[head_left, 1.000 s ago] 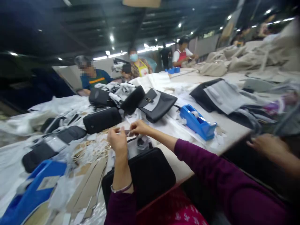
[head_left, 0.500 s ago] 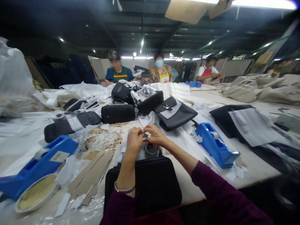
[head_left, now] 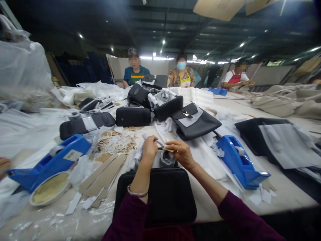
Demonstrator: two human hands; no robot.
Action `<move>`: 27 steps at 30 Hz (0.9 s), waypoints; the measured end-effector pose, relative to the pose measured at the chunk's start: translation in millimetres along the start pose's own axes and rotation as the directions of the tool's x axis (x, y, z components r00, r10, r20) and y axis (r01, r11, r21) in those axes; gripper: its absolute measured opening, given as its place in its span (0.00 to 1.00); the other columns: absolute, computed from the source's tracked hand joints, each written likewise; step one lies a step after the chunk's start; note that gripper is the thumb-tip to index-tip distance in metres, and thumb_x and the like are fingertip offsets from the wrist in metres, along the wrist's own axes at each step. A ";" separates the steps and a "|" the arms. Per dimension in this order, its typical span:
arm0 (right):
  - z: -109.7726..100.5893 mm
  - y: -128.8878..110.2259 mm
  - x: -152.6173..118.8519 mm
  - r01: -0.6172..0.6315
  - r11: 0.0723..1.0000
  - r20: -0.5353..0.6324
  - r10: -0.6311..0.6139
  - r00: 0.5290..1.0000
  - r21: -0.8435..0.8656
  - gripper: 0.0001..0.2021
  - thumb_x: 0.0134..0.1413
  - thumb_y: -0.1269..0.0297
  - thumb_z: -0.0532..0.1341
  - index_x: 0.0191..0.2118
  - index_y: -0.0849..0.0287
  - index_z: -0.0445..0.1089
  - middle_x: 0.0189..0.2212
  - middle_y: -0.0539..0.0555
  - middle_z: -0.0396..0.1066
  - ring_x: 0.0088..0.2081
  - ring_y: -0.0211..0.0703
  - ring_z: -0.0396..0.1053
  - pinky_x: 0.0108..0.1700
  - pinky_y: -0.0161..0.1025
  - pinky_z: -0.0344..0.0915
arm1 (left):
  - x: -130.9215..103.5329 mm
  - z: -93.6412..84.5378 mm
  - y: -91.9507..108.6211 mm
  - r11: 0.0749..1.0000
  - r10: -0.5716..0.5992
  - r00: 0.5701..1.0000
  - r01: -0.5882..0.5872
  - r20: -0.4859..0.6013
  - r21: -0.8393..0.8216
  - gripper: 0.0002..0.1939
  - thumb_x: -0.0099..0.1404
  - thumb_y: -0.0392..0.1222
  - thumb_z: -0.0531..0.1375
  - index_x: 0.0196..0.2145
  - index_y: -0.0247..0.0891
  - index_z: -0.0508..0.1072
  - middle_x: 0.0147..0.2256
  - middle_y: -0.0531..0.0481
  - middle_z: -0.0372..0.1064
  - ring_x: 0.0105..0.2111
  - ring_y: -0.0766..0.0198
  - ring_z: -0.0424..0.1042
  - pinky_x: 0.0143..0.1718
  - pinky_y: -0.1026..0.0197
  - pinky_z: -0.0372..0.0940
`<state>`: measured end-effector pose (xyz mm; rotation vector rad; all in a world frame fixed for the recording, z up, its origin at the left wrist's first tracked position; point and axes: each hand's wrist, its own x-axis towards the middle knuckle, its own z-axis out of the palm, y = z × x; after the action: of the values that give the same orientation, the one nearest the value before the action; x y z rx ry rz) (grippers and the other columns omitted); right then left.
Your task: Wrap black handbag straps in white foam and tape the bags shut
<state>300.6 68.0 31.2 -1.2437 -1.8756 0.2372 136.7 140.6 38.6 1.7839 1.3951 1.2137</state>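
Note:
A black bag [head_left: 170, 197] lies at the table's front edge, under my forearms. On its far side sits a coil wrapped in clear film [head_left: 168, 158], just below my hands. My left hand [head_left: 149, 147] is closed on a thin grey strap [head_left: 160, 144], which runs out toward the right. Close beside it, my right hand [head_left: 181, 152] pinches a small tan card piece [head_left: 170, 150] between thumb and fingers. The strap's far end is partly hidden by the fingers.
Blue tape dispensers stand left [head_left: 55, 159] and right [head_left: 240, 164]. Tan card strips [head_left: 102, 180], stringed tags [head_left: 117, 140] and a round dish [head_left: 50, 189] lie at left. Black bags [head_left: 197, 122] are piled ahead. Several people work across the table; another hand shows at far left.
My hands have drawn apart, the right one moving rightward, and the strap and tan card piece now show between them. The camera view has shifted slightly left. A black bag has appeared atop the far pile.

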 end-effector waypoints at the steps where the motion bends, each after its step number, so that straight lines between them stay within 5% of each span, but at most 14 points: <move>1: -2.7 -3.1 -0.7 -0.018 1.000 -0.013 0.018 1.000 0.019 0.11 0.56 0.71 0.59 0.35 0.49 0.78 0.43 0.52 0.75 0.45 0.47 0.70 0.51 0.43 0.61 | -0.8 -0.3 0.9 1.000 0.017 1.000 -0.017 0.012 0.010 0.15 0.49 0.20 0.57 0.23 0.39 0.75 0.27 0.48 0.70 0.29 0.59 0.69 0.42 0.55 0.63; 7: -18.3 -17.0 -4.4 -0.024 0.990 -0.097 0.038 0.995 0.142 0.08 0.58 0.67 0.60 0.36 0.50 0.78 0.43 0.52 0.76 0.44 0.46 0.72 0.51 0.39 0.65 | -5.7 1.1 8.6 0.985 0.161 0.965 -0.170 0.205 0.026 0.13 0.54 0.26 0.61 0.29 0.43 0.80 0.33 0.50 0.74 0.33 0.62 0.71 0.42 0.61 0.64; 11: -18.0 -18.1 -2.4 -0.028 0.983 -0.127 0.051 0.991 0.180 0.07 0.58 0.65 0.61 0.38 0.52 0.77 0.38 0.51 0.77 0.40 0.44 0.74 0.47 0.37 0.67 | -7.1 3.9 10.1 0.977 0.148 0.942 -0.186 0.302 0.103 0.10 0.54 0.29 0.63 0.28 0.44 0.80 0.32 0.51 0.74 0.37 0.61 0.72 0.43 0.63 0.63; 19: -13.4 -19.6 9.0 0.035 0.996 -0.192 -0.020 0.981 0.077 0.06 0.57 0.66 0.61 0.34 0.55 0.77 0.32 0.50 0.78 0.33 0.41 0.74 0.40 0.35 0.67 | -10.6 10.0 10.2 0.910 -0.100 0.965 -0.009 0.241 0.414 0.06 0.57 0.35 0.64 0.32 0.44 0.80 0.40 0.49 0.74 0.42 0.56 0.72 0.44 0.59 0.63; 27: -13.2 -18.7 56.2 -0.208 0.978 -0.149 0.202 0.968 -0.023 0.06 0.55 0.65 0.59 0.34 0.54 0.75 0.33 0.49 0.77 0.37 0.42 0.73 0.40 0.34 0.64 | -7.8 -4.4 18.7 0.837 -0.093 0.987 0.008 0.129 0.547 0.18 0.62 0.28 0.50 0.39 0.40 0.77 0.44 0.48 0.74 0.46 0.61 0.71 0.49 0.63 0.61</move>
<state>289.8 101.7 80.5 -1.4443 -1.6348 0.2149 140.5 127.2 53.9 2.1391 1.8080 0.6604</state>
